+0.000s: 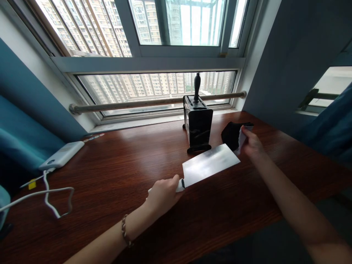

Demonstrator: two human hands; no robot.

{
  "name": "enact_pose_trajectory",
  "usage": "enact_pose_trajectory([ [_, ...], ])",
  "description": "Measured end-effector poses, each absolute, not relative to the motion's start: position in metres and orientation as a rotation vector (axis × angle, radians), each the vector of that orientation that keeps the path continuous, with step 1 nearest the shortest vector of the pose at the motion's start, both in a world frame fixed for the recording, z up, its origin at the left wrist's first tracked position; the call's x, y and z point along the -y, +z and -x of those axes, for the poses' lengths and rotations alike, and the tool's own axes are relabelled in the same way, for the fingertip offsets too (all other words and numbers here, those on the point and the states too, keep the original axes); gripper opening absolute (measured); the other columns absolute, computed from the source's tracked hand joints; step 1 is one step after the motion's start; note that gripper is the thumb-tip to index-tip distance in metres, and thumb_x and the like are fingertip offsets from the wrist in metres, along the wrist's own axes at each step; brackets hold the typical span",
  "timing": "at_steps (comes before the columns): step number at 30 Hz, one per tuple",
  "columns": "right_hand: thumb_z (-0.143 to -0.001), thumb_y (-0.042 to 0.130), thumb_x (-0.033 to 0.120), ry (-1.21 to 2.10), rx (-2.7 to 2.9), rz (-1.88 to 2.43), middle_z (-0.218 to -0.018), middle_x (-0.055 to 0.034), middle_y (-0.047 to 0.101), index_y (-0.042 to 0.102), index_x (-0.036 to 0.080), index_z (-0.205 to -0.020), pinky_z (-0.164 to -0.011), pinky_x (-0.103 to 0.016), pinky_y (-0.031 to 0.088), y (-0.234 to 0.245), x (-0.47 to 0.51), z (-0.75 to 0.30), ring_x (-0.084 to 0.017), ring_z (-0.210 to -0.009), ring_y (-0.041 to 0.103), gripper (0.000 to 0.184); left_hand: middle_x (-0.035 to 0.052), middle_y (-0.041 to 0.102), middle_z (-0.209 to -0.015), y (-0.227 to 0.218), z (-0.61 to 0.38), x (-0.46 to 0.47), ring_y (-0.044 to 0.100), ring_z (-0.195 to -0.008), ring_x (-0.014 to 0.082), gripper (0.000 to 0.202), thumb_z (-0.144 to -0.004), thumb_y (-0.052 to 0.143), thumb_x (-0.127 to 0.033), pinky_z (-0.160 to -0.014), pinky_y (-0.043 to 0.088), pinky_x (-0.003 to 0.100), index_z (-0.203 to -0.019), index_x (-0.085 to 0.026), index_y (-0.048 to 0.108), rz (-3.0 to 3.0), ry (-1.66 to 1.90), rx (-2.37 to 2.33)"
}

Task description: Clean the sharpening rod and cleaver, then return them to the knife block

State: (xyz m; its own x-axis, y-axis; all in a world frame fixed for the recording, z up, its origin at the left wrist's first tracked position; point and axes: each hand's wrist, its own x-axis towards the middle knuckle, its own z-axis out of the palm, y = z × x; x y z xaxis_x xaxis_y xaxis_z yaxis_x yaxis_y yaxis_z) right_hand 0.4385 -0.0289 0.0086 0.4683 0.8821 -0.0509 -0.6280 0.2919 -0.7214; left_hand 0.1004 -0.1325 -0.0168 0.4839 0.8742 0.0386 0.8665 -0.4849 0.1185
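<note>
My left hand (164, 192) is closed round the white handle of a cleaver (210, 165), its broad shiny blade pointing right above the table. Over to the right, my right hand (251, 143) pinches the edge of a cloth (232, 135), black on one face and whitish on the other. The blade's far end is close to the cloth; I cannot tell whether they touch. Behind the blade stands a black knife block (200, 126) with one dark-handled tool (197, 87) upright in its top slots.
The brown wooden table (132, 154) runs up to the window sill. A white power bank or adapter (62, 156) with a white cable (48, 200) lies at the left. A metal rail (132, 105) crosses in front of the window, and blue curtains (26, 135) hang at the left.
</note>
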Motion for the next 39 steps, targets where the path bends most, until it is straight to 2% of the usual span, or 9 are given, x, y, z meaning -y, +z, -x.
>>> enact_pose_trajectory([
  [5,-0.075,0.066,0.030,0.725,0.637,0.663,-0.061,0.0030,0.057,0.056,0.014,-0.067,-0.053,-0.018,0.048,0.022,0.042,-0.449,-0.009,-0.053,0.055,0.021,0.0067,0.063,-0.070,-0.020,-0.101,0.132,0.062,-0.063,0.0282,0.039,-0.088,0.036,-0.052,-0.051,0.041,0.031,-0.081,-0.017,0.050,-2.759,0.038,-1.568],
  [8,-0.084,0.055,0.045,0.768,1.078,0.757,-0.042,0.0042,0.044,0.048,0.015,-0.053,-0.036,-0.018,0.037,0.015,0.065,-0.420,-0.007,-0.035,0.041,0.044,0.0071,0.063,-0.070,-0.022,-0.103,0.133,0.063,-0.063,0.0290,0.042,-0.088,0.033,-0.054,-0.051,0.043,0.033,-0.080,-0.016,0.050,-2.751,0.040,-1.599],
  [10,-0.091,0.043,0.044,0.864,1.553,0.817,-0.040,0.0027,0.043,0.047,0.015,-0.051,-0.040,-0.022,0.041,0.006,0.083,-0.390,-0.010,-0.034,0.042,0.049,0.0073,0.063,-0.071,-0.022,-0.104,0.133,0.063,-0.064,0.0289,0.043,-0.087,0.034,-0.055,-0.052,0.044,0.033,-0.082,-0.016,0.050,-2.741,0.033,-1.612],
  [12,-0.093,0.040,0.037,0.763,2.094,0.764,-0.068,-0.0065,0.062,0.059,0.012,-0.070,-0.068,-0.031,0.050,-0.003,0.101,-0.360,-0.018,-0.067,0.060,0.039,0.0076,0.063,-0.072,-0.023,-0.104,0.134,0.063,-0.064,0.0287,0.042,-0.087,0.036,-0.055,-0.052,0.044,0.032,-0.083,-0.016,0.050,-2.731,0.012,-1.620],
  [14,-0.093,0.039,0.030,0.580,2.476,0.661,-0.113,-0.0126,0.058,0.060,0.010,-0.106,-0.099,-0.043,0.034,-0.011,0.115,-0.336,-0.025,-0.113,0.046,0.031,0.0080,0.063,-0.073,-0.024,-0.105,0.134,0.063,-0.065,0.0285,0.040,-0.086,0.039,-0.053,-0.053,0.045,0.033,-0.086,-0.015,0.051,-2.726,-0.017,-1.615],
  [16,-0.094,0.038,0.027,0.509,2.631,0.657,-0.132,-0.0110,0.042,0.048,0.011,-0.125,-0.107,-0.043,0.022,-0.017,0.124,-0.323,-0.025,-0.127,0.028,0.037,0.0084,0.063,-0.075,-0.025,-0.105,0.134,0.062,-0.066,0.0281,0.037,-0.086,0.042,-0.051,-0.055,0.045,0.033,-0.089,-0.015,0.052,-2.726,-0.042,-1.595],
  [19,-0.094,0.037,0.026,0.529,2.670,0.689,-0.137,-0.0086,0.036,0.040,0.013,-0.132,-0.109,-0.039,0.020,-0.021,0.128,-0.318,-0.022,-0.130,0.022,0.040,0.0089,0.062,-0.077,-0.027,-0.106,0.134,0.062,-0.068,0.0272,0.035,-0.085,0.045,-0.048,-0.057,0.045,0.032,-0.091,-0.014,0.053,-2.713,-0.049,-1.587],
  [27,-0.092,0.041,0.022,0.512,2.584,0.751,-0.136,-0.0082,0.038,0.040,0.015,-0.132,-0.108,-0.040,0.024,-0.026,0.120,-0.321,-0.020,-0.129,0.026,0.041,0.0093,0.061,-0.075,-0.027,-0.107,0.135,0.061,-0.064,0.0265,0.036,-0.087,0.042,-0.048,-0.055,0.043,0.032,-0.091,-0.014,0.054,-2.754,-0.018,-1.594],
  [39,-0.088,0.045,0.016,0.096,2.544,1.290,-0.128,-0.0169,0.045,0.048,0.001,-0.123,-0.103,-0.038,0.032,-0.036,0.109,-0.330,-0.027,-0.120,0.039,0.039,0.0095,0.061,-0.073,-0.024,-0.110,0.134,0.061,-0.066,0.0273,0.043,-0.087,0.035,-0.053,-0.057,0.043,0.031,-0.082,-0.014,0.053,-2.698,-0.061,-1.633],
])
